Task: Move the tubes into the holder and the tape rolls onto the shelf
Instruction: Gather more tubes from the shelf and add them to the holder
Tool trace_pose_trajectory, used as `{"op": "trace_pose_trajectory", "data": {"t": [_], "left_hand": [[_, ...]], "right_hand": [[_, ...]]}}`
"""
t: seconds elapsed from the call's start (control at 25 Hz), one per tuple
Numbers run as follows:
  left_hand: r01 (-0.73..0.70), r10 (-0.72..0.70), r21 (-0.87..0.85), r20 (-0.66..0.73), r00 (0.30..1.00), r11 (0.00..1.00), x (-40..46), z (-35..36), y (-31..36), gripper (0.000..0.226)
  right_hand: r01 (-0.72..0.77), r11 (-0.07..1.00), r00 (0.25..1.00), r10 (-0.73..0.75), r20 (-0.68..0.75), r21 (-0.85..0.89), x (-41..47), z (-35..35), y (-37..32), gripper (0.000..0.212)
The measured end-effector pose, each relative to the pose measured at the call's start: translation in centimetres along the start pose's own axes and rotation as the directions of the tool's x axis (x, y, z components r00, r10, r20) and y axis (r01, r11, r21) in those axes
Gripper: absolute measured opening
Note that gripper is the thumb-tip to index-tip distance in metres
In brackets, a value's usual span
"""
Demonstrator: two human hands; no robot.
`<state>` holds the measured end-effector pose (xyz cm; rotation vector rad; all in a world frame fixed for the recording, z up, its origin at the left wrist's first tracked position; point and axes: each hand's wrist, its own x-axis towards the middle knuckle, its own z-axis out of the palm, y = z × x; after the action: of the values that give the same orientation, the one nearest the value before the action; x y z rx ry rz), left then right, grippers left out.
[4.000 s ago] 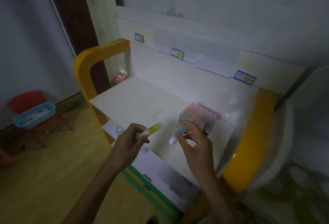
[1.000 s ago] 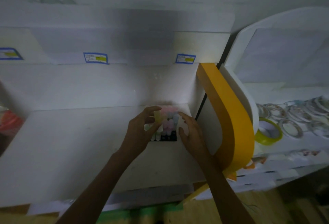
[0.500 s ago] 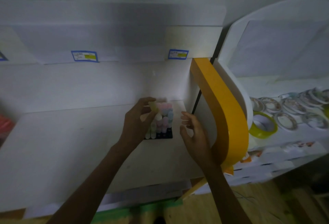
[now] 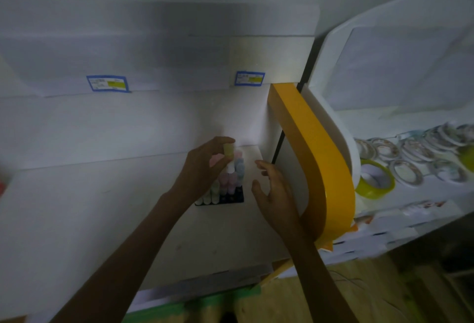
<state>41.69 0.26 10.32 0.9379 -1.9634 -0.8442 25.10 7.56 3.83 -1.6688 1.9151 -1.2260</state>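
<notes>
A black tube holder (image 4: 237, 195) stands on the white shelf (image 4: 89, 220) near its right wall, filled with several pastel pink, blue and green tubes (image 4: 228, 181). My left hand (image 4: 205, 168) pinches a yellow-green tube (image 4: 228, 149) upright just above the holder's far rows. My right hand (image 4: 275, 191) hovers empty to the right of the holder, fingers loosely spread. Several tape rolls (image 4: 407, 155) and a yellow-green tape roll (image 4: 374, 180) lie on the neighbouring shelf at the right.
A curved yellow side panel (image 4: 315, 155) separates the two shelves. Blue-framed labels (image 4: 107, 83) are stuck on the back wall. A wooden floor (image 4: 295, 302) lies below the shelf's front edge, with green tape along it.
Four seconds ago each hand held a tube. Now my right hand holds nothing and has drawn back from the holder. My left hand still holds the yellow-green tube above the rack.
</notes>
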Motion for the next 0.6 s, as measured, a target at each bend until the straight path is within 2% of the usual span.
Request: {"op": "trace_pose_trajectory", "data": {"t": [0.08, 0.16, 0.2, 0.28, 0.36, 0.4, 0.44, 0.48, 0.52, 0.56, 0.6], "left_hand": [[-0.017, 0.017, 0.041, -0.005, 1.000, 0.999, 0.2, 0.0, 0.1, 0.009], [0.065, -0.065, 0.104, -0.003, 0.998, 0.992, 0.3, 0.2, -0.3, 0.008], [0.118, -0.122, 0.101, 0.034, 0.992, 0.988, 0.3, 0.2, -0.3, 0.008], [0.186, -0.200, 0.110, 0.127, 0.972, 0.976, -0.2, 0.3, -0.6, 0.024], [0.240, -0.277, 0.186, 0.214, 0.937, 0.953, 0.8, 1.1, -1.6, 0.033], [0.337, -0.402, 0.254, 0.274, 0.874, 0.907, 2.3, 1.7, -1.9, 0.030], [0.436, -0.548, 0.352, 0.345, 0.762, 0.828, 3.0, 1.7, -1.8, 0.030], [0.463, -0.618, 0.423, 0.395, 0.680, 0.779, 3.4, 1.8, -2.0, 0.030], [0.438, -0.620, 0.448, 0.452, 0.641, 0.779, 3.4, 1.9, -2.8, 0.028], [0.403, -0.571, 0.414, 0.474, 0.670, 0.816, 3.4, 2.0, -3.6, 0.024], [0.335, -0.451, 0.328, 0.400, 0.797, 0.883, 3.0, 1.8, -3.3, 0.021]], "right_hand": [[0.012, 0.999, 1.000, -0.012, -0.009, -0.031, 0.2, 0.4, 0.1, 0.042], [0.038, 0.998, 0.999, -0.039, -0.023, -0.046, 0.3, 0.6, 0.3, 0.044], [0.045, 0.997, 0.999, -0.047, -0.020, -0.059, 0.4, 0.6, 0.4, 0.046], [0.049, 0.994, 0.999, -0.050, -0.007, -0.098, 0.5, 0.5, 0.4, 0.047], [0.051, 0.990, 0.999, -0.053, -0.012, -0.129, 0.7, 0.3, 0.3, 0.046], [0.048, 0.989, 0.999, -0.051, -0.016, -0.138, 0.7, 0.2, 0.2, 0.046], [0.049, 0.988, 0.999, -0.052, -0.017, -0.144, 0.7, 0.1, 0.1, 0.045], [0.056, 0.987, 0.998, -0.060, -0.020, -0.147, 0.8, 0.1, 0.1, 0.045], [0.063, 0.987, 0.997, -0.068, -0.027, -0.148, 0.8, 0.1, 0.2, 0.045], [0.066, 0.986, 0.997, -0.072, -0.033, -0.150, 0.9, 0.2, 0.3, 0.045], [0.065, 0.987, 0.997, -0.071, -0.036, -0.150, 0.9, 0.2, 0.4, 0.045]]}}
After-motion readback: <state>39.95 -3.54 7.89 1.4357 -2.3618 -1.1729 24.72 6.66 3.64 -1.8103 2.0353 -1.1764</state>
